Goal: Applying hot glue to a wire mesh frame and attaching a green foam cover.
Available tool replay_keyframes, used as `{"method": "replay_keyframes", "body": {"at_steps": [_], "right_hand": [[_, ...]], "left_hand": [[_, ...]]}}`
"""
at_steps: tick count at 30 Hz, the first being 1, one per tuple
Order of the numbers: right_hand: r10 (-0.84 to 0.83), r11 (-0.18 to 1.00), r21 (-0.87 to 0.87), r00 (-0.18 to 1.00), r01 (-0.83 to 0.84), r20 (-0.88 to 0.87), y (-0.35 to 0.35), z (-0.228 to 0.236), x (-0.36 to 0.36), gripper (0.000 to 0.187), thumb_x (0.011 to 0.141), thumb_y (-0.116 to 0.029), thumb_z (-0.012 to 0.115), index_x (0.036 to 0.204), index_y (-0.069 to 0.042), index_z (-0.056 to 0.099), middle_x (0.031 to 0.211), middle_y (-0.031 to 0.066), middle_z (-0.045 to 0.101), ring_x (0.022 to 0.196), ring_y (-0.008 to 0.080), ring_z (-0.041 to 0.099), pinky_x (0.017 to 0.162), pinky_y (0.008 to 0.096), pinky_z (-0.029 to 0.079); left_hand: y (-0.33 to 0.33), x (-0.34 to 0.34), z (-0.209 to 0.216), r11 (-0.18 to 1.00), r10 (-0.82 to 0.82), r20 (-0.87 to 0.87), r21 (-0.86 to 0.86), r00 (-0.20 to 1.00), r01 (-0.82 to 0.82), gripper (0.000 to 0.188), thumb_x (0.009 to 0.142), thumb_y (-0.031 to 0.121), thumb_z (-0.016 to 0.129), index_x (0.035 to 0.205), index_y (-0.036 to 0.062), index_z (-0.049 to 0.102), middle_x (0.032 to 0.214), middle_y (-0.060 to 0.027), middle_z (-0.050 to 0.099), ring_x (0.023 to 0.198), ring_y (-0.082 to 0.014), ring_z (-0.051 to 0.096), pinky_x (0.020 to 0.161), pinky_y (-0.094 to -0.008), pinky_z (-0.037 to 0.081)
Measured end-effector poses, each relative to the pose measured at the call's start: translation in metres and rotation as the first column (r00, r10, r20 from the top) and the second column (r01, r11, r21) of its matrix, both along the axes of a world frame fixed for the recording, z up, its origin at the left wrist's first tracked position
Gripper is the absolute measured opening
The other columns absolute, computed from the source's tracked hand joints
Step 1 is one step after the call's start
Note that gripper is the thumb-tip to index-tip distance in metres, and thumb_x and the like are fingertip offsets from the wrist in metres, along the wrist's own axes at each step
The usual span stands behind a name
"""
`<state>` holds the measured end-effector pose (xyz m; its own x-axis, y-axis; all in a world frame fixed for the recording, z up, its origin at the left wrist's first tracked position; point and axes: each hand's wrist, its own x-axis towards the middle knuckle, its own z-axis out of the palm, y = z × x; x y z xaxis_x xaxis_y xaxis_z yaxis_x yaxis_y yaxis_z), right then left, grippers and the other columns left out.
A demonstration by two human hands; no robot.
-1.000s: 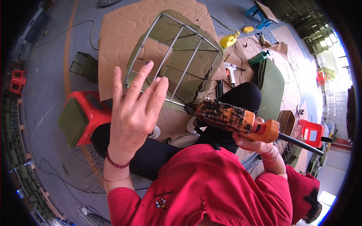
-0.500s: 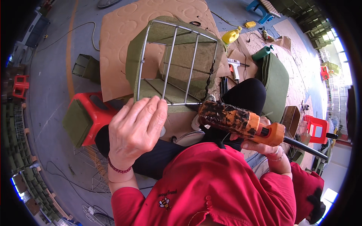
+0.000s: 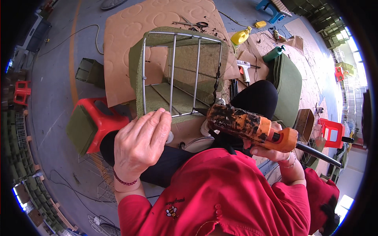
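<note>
A box-shaped metal wire frame covered in green mesh fabric stands before me, its barred side toward me. My left hand is closed on the frame's near edge, the fingers bent over the wire beside a bar. In my right hand is an orange glue gun, smeared with black, with a black glue stick jutting from its back. Its dark nozzle lies at the near edge, close to the foot of the right-hand bar. A lumpy black glue bead runs along the frame's right edge.
Cardboard lies under the frame, with scissors beyond it. To the right are a white glue gun, a yellow bottle, a green bottle and stacked green panels. A red stool stands left.
The frame has tipped and shifted slightly left, uncovering the scissors behind it. My left hand has moved slightly down with it. The orange glue gun has barely moved, and its nozzle now shows clearly.
</note>
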<state>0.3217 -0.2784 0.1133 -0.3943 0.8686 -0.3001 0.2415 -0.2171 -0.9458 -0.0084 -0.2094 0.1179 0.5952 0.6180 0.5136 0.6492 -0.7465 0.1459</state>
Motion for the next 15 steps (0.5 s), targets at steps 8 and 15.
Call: {"method": "replay_keyframes", "body": {"at_steps": [8, 15], "right_hand": [[0.147, 0.972, 0.166, 0.981, -0.167, 0.127, -0.001, -0.008, 0.0, 0.045, 0.079, -0.02, 0.082, 0.117, 0.0, 0.066, 0.11, 0.0126, 0.07, 0.104, 0.0266, 0.068, 0.088, 0.0328, 0.048], [0.124, 0.957, 0.257, 0.99, -0.138, 0.07, 0.003, -0.007, -0.012, 0.041, 0.078, -0.015, 0.082, 0.11, 0.003, 0.066, 0.101, 0.0134, 0.07, 0.091, 0.0291, 0.069, 0.079, 0.0329, 0.051]], "left_hand": [[-0.004, 0.002, -0.002, 1.0, -0.018, 0.015, -0.02, 1.0, 0.018, 0.027, 0.074, -0.004, 0.069, 0.101, -0.005, 0.067, 0.093, -0.0154, 0.07, 0.082, -0.0294, 0.072, 0.068, -0.0354, 0.06], [-0.002, -0.003, -0.003, 0.999, -0.043, -0.051, 0.009, 0.998, 0.043, 0.024, 0.083, 0.003, 0.069, 0.106, -0.0044, 0.066, 0.096, -0.014, 0.069, 0.087, -0.0239, 0.071, 0.066, -0.0323, 0.058]]}}
